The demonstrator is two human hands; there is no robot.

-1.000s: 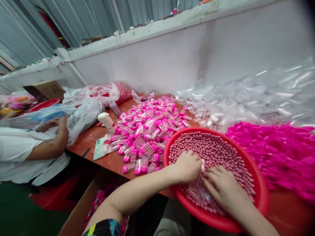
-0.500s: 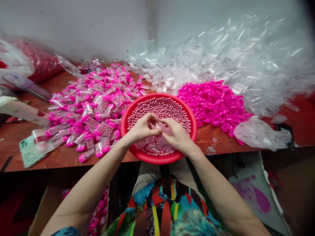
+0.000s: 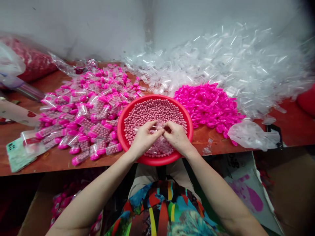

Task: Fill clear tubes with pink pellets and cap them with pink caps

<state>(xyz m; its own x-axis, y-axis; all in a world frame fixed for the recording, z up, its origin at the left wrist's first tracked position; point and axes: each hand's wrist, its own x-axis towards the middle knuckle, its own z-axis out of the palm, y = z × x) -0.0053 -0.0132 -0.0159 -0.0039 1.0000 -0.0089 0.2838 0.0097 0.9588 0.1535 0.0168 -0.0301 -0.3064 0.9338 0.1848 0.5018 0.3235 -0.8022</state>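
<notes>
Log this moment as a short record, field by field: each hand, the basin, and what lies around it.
left hand: over the red basin, fingertips pinching a small clear tube together with the other hand
right hand: facing it, fingertips on the same clear tube
red basin: at the table's near edge, filled with small pink beads
left of basin: heap of filled tubes with pink caps
right of basin: loose pink caps
behind: pile of empty clear tubes
table: reddish-brown wood
</notes>
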